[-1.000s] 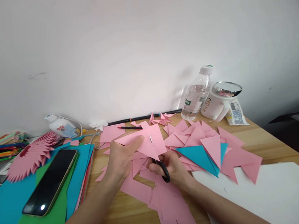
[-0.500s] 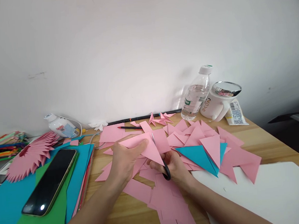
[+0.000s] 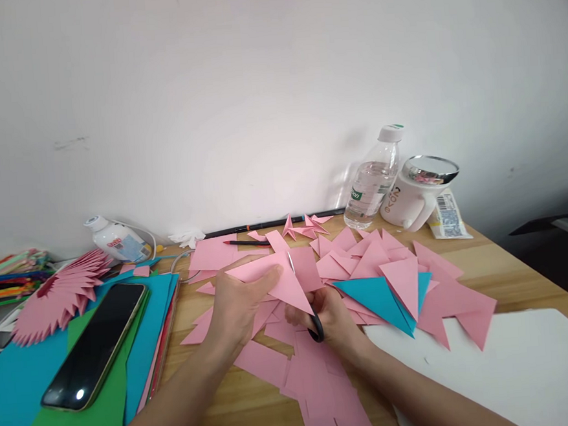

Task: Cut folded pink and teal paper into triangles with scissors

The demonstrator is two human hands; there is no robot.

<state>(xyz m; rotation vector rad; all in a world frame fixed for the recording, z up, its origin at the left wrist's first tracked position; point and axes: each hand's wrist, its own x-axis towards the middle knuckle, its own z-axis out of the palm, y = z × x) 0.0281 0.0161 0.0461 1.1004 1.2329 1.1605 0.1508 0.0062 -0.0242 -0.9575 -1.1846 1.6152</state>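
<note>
My left hand (image 3: 241, 300) grips a folded pink sheet of paper (image 3: 289, 287), thumb lying on top of it. My right hand (image 3: 327, 310) holds black-handled scissors (image 3: 317, 327); their blades reach up along the paper's right edge, and part of them is hidden behind it. To the right of the blades a pink paper piece (image 3: 307, 268) sticks out. Below my hands, cut pink rectangles (image 3: 320, 386) overlap on the wooden table (image 3: 219, 406). Pink triangles (image 3: 372, 259) lie in a pile to the right, beside blue triangles (image 3: 372, 297).
A water bottle (image 3: 372, 181) and a white mug (image 3: 416, 194) stand at the back right. On the left, a phone (image 3: 96, 346) rests on green and blue paper (image 3: 14, 387), near a pink folded-paper ring (image 3: 61, 297). A white board (image 3: 509, 366) lies at the front right.
The scissors' blades and the fingers of my right hand have shifted slightly. My left hand and the pink sheet stay in place.
</note>
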